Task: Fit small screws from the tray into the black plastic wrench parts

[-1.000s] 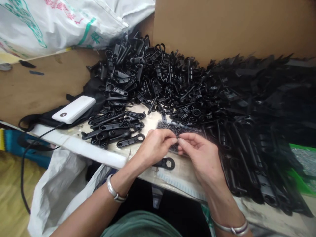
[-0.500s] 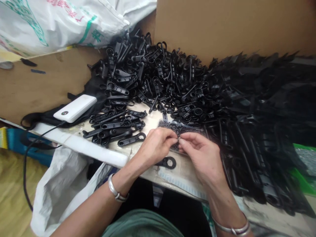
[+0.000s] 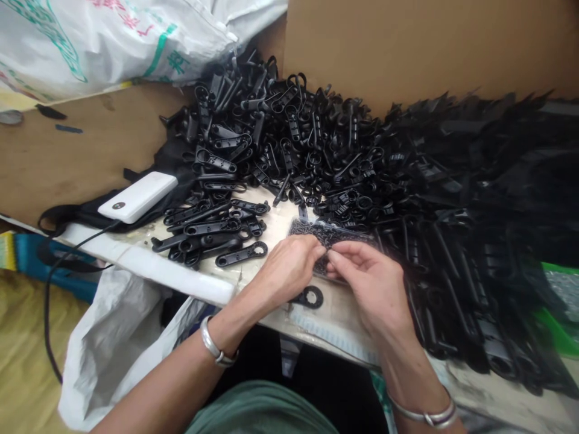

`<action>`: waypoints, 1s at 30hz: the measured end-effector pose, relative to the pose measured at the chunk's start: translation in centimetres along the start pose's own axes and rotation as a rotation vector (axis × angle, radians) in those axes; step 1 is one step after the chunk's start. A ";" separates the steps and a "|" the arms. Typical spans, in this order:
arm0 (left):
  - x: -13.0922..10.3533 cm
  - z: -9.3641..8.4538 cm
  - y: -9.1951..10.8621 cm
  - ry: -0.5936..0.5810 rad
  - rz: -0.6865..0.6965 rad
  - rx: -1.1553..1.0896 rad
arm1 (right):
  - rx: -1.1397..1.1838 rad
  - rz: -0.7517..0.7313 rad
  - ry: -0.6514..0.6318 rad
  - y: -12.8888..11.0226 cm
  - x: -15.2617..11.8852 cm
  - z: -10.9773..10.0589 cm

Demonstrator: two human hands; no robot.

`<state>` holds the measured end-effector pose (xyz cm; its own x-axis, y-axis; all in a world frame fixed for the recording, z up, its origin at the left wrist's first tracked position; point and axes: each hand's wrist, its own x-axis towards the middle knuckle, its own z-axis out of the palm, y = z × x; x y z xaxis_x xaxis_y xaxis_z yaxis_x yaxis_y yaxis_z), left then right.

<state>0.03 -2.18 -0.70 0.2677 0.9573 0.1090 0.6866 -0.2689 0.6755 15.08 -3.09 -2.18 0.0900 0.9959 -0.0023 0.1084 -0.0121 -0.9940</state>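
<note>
**Two-Handed Pinch over a Box of Small Dark Pieces**

Shows left hand [image 3: 289, 265] and right hand [image 3: 373, 283] meeting above a shallow clear box [image 3: 335, 227] of small dark pieces [image 3: 303, 230], on the tabletop [image 3: 337, 310]. Fingers of each pressed together, tips touching or nearly so; cannot tell whether pinching any tiny piece. Beneath the left hand, partly covered, near the tabletop's front edge: a flat ring-ended black part [image 3: 303, 298]. To the left, a small group of similar parts [image 3: 212, 228]; behind, a large black heap [image 3: 292, 123]. Farther left, a white device [image 3: 138, 196]; at far right, a green container [image 3: 558, 334].
</note>
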 end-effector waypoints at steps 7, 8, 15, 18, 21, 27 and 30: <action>-0.1 0.0 0.0 0.067 -0.025 0.196 | 0.002 0.016 0.028 -0.1 0.2 -0.4; -0.1 0.0 0.0 0.075 -0.003 0.213 | 0.011 0.024 0.027 -0.1 0.2 -0.4; 0.1 0.7 0.0 0.059 0.139 0.058 | 0.034 0.037 0.002 0.1 0.2 -0.6; 0.1 0.6 0.1 0.029 0.094 0.059 | 0.010 0.004 0.020 0.0 0.1 -0.5; -0.1 0.3 0.1 0.021 0.046 0.124 | 0.006 -0.002 0.033 0.1 0.1 -0.5; -0.5 0.4 0.0 0.120 0.149 0.095 | 0.085 0.041 0.019 0.2 -0.1 -0.5; -0.6 0.6 0.2 0.151 0.162 0.040 | 0.117 0.056 -0.015 0.1 -0.2 -0.5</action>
<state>0.40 -2.87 -1.10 0.2748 0.9053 0.3239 0.6698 -0.4219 0.6111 15.61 -3.34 -2.22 0.0778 0.9953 -0.0585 -0.0128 -0.0576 -0.9983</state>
